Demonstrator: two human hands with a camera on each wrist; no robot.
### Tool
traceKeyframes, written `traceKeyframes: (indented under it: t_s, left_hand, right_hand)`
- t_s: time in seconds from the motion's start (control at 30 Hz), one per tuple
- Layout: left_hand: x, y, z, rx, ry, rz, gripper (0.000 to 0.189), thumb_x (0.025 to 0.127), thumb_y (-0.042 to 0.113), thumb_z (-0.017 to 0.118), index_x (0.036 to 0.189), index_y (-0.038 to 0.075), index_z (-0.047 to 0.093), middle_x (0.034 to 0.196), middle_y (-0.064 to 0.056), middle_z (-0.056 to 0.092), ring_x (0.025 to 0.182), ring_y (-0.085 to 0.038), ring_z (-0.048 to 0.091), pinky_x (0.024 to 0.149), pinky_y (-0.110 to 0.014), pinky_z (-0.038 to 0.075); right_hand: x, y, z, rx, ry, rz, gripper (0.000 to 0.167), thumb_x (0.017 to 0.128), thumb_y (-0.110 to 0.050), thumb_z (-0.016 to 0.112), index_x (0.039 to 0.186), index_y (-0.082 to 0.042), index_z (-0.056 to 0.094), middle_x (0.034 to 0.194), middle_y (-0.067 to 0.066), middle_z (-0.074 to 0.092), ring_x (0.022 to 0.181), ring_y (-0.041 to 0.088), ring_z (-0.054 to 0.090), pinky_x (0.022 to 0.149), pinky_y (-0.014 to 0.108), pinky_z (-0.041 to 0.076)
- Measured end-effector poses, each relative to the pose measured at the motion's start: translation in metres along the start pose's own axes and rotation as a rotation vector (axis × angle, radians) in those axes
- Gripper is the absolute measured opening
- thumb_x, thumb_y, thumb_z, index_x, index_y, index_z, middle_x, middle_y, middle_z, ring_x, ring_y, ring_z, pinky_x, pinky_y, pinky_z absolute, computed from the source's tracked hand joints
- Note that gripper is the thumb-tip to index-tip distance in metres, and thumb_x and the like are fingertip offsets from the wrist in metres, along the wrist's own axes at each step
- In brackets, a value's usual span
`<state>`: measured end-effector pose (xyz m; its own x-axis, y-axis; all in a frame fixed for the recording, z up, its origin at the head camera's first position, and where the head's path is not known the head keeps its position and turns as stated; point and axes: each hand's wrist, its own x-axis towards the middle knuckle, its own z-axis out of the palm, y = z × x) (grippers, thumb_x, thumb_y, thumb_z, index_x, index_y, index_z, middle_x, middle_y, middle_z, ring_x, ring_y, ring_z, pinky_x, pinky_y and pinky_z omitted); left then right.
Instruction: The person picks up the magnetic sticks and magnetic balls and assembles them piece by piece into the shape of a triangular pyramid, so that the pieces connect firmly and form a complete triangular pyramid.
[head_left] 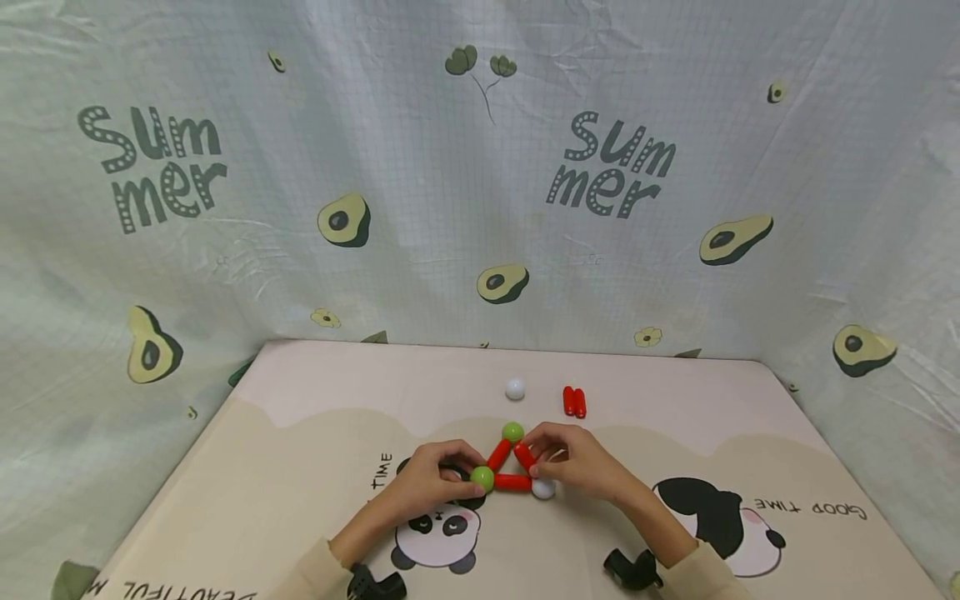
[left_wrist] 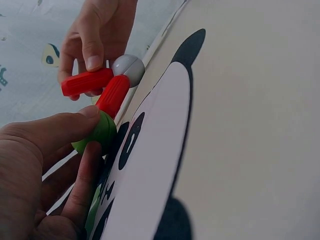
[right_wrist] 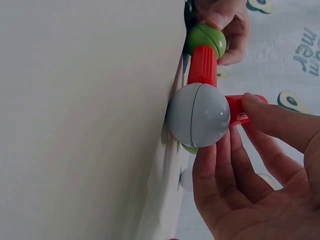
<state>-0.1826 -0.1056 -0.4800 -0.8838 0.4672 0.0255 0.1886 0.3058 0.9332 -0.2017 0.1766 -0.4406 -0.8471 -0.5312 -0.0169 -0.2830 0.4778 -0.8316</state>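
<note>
My left hand pinches a green ball between thumb and fingers. A red rod runs from this ball to a white ball on the right. A second red rod slants from the held ball up to another green ball. With thumb and fingers, my right hand pinches a third red rod, whose near end meets the white ball. In the left wrist view its other end sticks out past the fingers. Together the pieces outline a triangle low over the table.
Farther back on the table lie a loose white ball and two red rods side by side. The tabletop is printed with a panda and a dog. A patterned curtain hangs behind it.
</note>
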Motion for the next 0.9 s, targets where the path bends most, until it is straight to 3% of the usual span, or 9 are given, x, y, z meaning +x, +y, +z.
traceKeyframes:
  t_s: [0.57,0.8,0.9]
  left_hand:
    - [0.001,-0.004,0.001,0.011,0.004,0.008,0.029,0.087,0.023,0.084,0.112,0.016,0.074,0.105,-0.005,0.074,0.090,-0.010,0.069,0.077,-0.018,0.056]
    - [0.001,-0.005,0.001,0.016,0.005,0.007,0.028,0.087,0.023,0.084,0.112,0.016,0.074,0.105,-0.005,0.074,0.088,-0.010,0.069,0.077,-0.018,0.056]
    - [0.001,-0.005,0.001,0.016,0.005,0.008,0.029,0.087,0.022,0.084,0.112,0.016,0.074,0.104,-0.006,0.074,0.087,-0.010,0.069,0.077,-0.018,0.056]
  right_hand:
    - [-0.002,0.004,-0.008,0.041,0.007,-0.009,0.022,0.095,-0.012,0.070,0.117,-0.008,0.071,0.100,0.006,0.071,0.092,0.015,0.065,0.084,0.021,0.054]
    - [0.001,0.009,-0.032,0.005,0.053,0.000,0.028,0.099,-0.019,0.068,0.120,0.000,0.068,0.104,0.009,0.071,0.095,0.021,0.067,0.082,0.024,0.056]
    - [0.005,0.016,-0.045,-0.007,0.093,0.044,0.030,0.099,-0.019,0.069,0.121,0.001,0.067,0.102,0.009,0.071,0.093,0.023,0.067,0.080,0.030,0.059]
